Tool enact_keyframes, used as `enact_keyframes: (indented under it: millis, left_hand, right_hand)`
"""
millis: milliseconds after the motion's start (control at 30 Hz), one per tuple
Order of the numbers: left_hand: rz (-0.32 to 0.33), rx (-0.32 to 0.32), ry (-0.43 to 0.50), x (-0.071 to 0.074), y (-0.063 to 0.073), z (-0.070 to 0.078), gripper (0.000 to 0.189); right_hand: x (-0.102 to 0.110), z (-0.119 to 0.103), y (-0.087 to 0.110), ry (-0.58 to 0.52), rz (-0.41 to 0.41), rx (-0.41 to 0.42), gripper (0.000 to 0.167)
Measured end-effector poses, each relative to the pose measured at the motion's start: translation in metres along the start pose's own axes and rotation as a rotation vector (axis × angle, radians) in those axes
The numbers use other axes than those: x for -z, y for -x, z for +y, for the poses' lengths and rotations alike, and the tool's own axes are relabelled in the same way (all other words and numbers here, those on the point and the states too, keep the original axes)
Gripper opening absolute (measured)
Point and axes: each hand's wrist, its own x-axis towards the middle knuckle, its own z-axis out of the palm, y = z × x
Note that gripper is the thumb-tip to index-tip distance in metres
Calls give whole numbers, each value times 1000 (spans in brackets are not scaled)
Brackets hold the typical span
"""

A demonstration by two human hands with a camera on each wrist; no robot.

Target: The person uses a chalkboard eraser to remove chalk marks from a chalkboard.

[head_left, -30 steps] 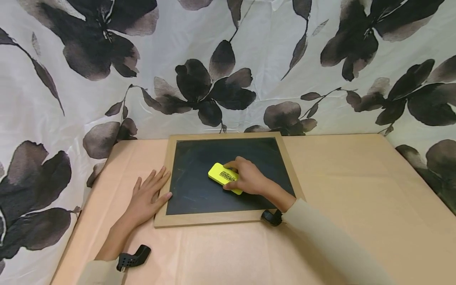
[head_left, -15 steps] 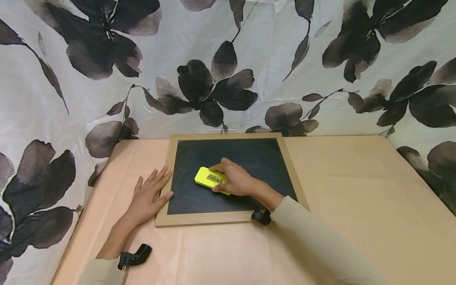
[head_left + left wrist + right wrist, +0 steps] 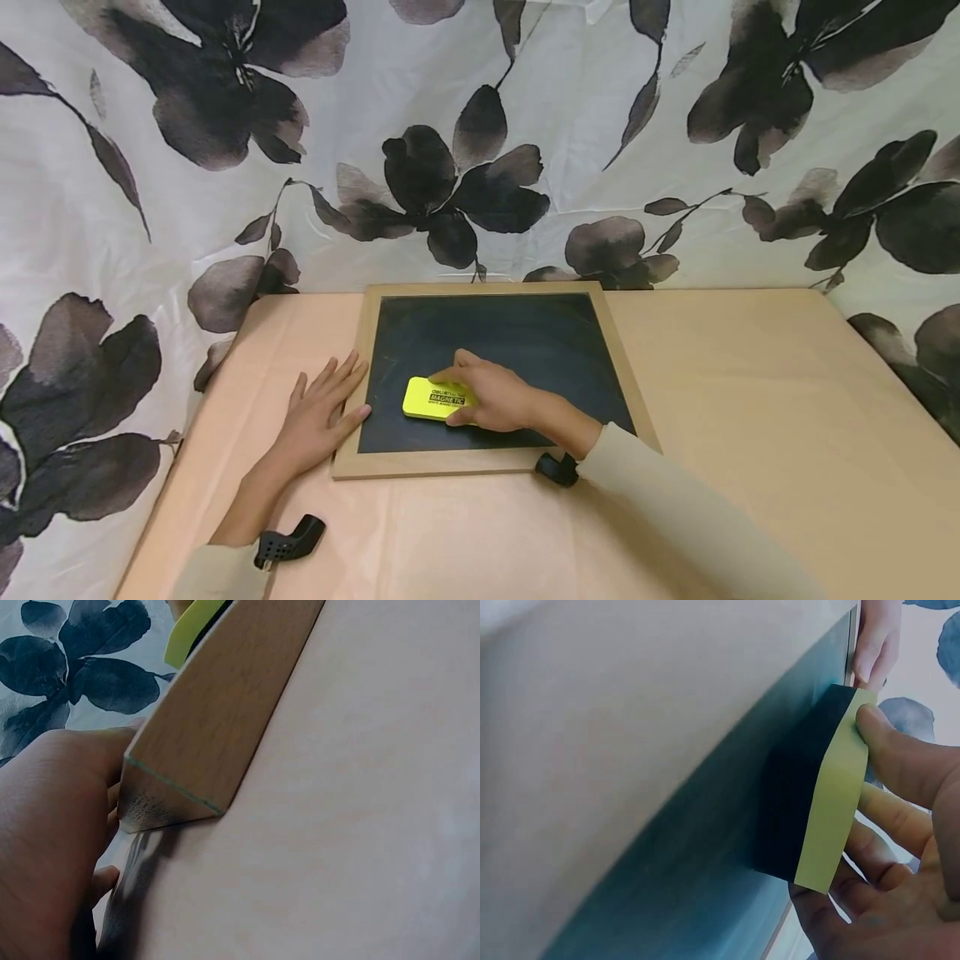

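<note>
A yellow magnetic board eraser (image 3: 426,398) with black print lies against the dark surface of a wood-framed chalkboard (image 3: 510,333), left of its middle. My right hand (image 3: 495,396) grips the eraser between thumb and fingers. From the right wrist view, the eraser (image 3: 832,795) shows a yellow upper part and a dark underside on the board. My left hand (image 3: 318,417) rests with straight, spread fingers on the board's left frame edge. In the left wrist view the wooden frame corner (image 3: 180,735) stands beside that hand (image 3: 52,825).
The board lies on a light-coloured table (image 3: 750,400) that reaches out on both sides. Behind it hangs a white cloth with dark flowers (image 3: 427,192). Black wrist devices (image 3: 291,540) sit on both wrists; the right one is close to the board's lower frame.
My right hand has slid the eraser leftward and then a little down across the board. The left hand has stayed on the frame.
</note>
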Motion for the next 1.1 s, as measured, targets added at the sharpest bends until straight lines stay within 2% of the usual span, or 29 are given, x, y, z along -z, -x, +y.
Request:
enact_keyframes:
  millis: [367,567,667,867,967,1100]
  left_hand:
    - [19,-11,-7,-1,1,2,65]
    - [4,-10,-1,-1,1,3,66]
    - [-2,-10,-2,0,1,3,66]
    - [1,-9,0,0,2,3,66]
    - [1,-6,1,0,2,4,66]
    - [7,-7,-1,2,3,4,66]
  right_hand:
    - [-1,-7,11,25,-71,63,58]
    - [3,-6,23,58,-86,46,59]
    - [12,0,31,65,-24,15,59]
    - [42,32,59,-64,237,-51,59]
    - [57,55,80,-105,351,-123,59]
    - [69,84,109,-54,453,-246,59]
